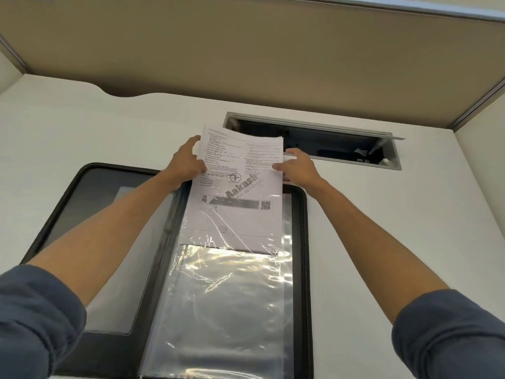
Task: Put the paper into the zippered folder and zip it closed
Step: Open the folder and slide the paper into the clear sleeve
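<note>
Both hands, the left hand (pixel 188 162) and right hand (pixel 296 168), are pinching the far edges of the paper stack (pixel 240 170), feeding its near end into the clear sleeve (pixel 226 296) of the open zippered folder (pixel 307 242) on the desk (pixel 382 214); next it's probably needing a straight push toward the near side, then zipping

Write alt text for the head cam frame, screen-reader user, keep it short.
Two bare hands, left hand and right hand, hold a printed paper by its side edges, its lower part slid into a clear plastic sleeve of an open black zippered folder. The folder lies flat on a white desk, with an open cable tray behind.
</note>
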`<state>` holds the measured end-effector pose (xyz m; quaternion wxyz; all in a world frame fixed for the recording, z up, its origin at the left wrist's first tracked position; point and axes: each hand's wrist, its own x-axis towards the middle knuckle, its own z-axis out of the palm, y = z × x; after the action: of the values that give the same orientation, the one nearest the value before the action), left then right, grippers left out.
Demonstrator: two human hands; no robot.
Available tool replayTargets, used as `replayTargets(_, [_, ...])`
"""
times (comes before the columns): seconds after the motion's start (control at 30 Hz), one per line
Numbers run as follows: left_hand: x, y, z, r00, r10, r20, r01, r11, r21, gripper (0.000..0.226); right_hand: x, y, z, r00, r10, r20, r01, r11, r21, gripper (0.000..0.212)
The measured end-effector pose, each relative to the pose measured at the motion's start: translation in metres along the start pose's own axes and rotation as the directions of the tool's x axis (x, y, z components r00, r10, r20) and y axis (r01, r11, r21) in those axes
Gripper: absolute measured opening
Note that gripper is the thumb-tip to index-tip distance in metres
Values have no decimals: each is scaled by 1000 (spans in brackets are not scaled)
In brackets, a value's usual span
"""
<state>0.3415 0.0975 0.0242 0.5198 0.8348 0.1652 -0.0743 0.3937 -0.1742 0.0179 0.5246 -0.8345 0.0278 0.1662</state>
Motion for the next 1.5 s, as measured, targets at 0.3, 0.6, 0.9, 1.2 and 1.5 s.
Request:
replayTargets(0.3, [8,1,-4,1000,-11,-26,12,999,33,77,10,-9,-1,997,-69,34,68,997,31,57])
replayTargets(0.6, [16,12,-4,997,-13,71,9,999,46,73,7,5,-8,987,-6,158,3,1000,17,51])
replayTargets(0.9, [9,10,-9,994,-57,94,49,995,85,61,18,1,-1,994,-84,71,87,995,-45,34])
replayTargets(1.2, [-15,4,-12,989,124,77,-135,976,171,27,10,-1,-10,963,-117,244,169,963,-208,8])
replayTargets(1.5, [-12,7,-12,983,181,-3,-172,938,299,21,5,-10,-5,939,-189,287,289,888,-358,18])
